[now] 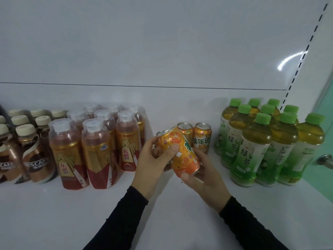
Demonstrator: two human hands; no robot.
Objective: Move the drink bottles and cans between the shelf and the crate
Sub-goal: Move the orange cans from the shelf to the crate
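An orange soda can (pixel 182 152) is tilted above the white shelf (pixel 54 213), its top leaning left. My left hand (pixel 153 165) grips its upper part with the thumb across the front. My right hand (pixel 203 175) holds its bottom end from below and the right. Two more orange cans (pixel 201 137) stand upright on the shelf just behind, and a third can's rim shows behind my left hand's fingers. The crate is out of view.
Amber energy-drink bottles (pixel 93 150) stand left of centre, coffee bottles (pixel 36 154) at the far left, green-tea bottles (pixel 252 152) at the right. A slotted shelf upright (pixel 304 60) rises at the right. A metal knob (pixel 324 159) sits at the right edge.
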